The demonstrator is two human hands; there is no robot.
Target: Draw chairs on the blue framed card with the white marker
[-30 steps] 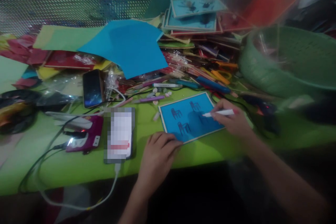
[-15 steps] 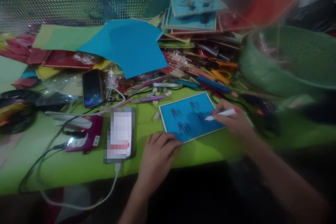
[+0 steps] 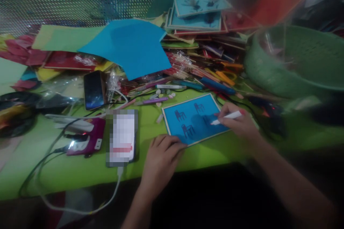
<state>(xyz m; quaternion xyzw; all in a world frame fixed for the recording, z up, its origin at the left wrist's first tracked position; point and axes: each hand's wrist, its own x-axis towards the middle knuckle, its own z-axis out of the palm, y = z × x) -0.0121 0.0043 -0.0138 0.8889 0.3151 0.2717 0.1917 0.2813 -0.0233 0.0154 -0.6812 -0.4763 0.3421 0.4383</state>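
On the green tabletop lies a blue card [image 3: 200,127] edged with thin pale sticks. Three small chair drawings in dark lines show on it, plus a few strokes of a fourth near its right side. A white marker with a red end [image 3: 230,116] is gripped in my right hand [image 3: 240,123], closed around it, its tip at or just over those strokes. My left hand [image 3: 162,154] rests at the card's lower left corner, its fingers lying bent over the edge; the thumb is hard to make out.
A lit phone [image 3: 122,137] on a white cable and a purple device [image 3: 88,139] lie left. Another phone [image 3: 94,89] leans behind them. At the back are blue paper [image 3: 129,46], sticks, pens and stacked framed cards [image 3: 199,25]. A green basin [image 3: 266,68] stands right.
The marker tip has shifted very slightly to the right and down on the card. My left hand stays at the same corner.
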